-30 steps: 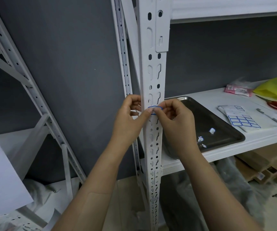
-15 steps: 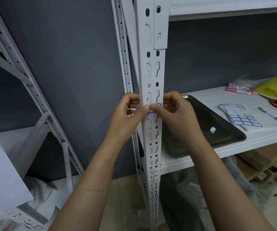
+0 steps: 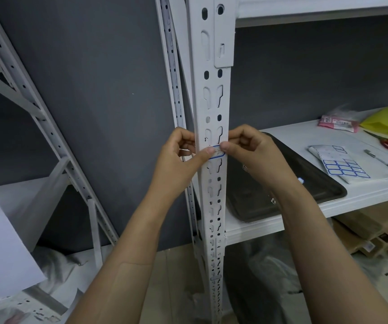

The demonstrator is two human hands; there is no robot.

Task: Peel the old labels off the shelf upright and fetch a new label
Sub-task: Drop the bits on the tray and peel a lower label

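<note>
Flattened since a second ago, when it bowed outward between the fingertips, the old label (image 3: 217, 155) now lies across the front of the white shelf upright (image 3: 213, 101). Its blue border shows; the pen marks on it are unreadable. The left hand (image 3: 176, 160) curls round the upright's left edge, thumb pressing the label. The right hand (image 3: 256, 155) pinches the label's right end at the upright's right edge. Right of the upright sits a dark metal tray (image 3: 305, 174). Beyond it lies a sheet of blank blue-bordered labels (image 3: 345, 168), then a pink packet (image 3: 339, 122) with print too small to read.
</note>
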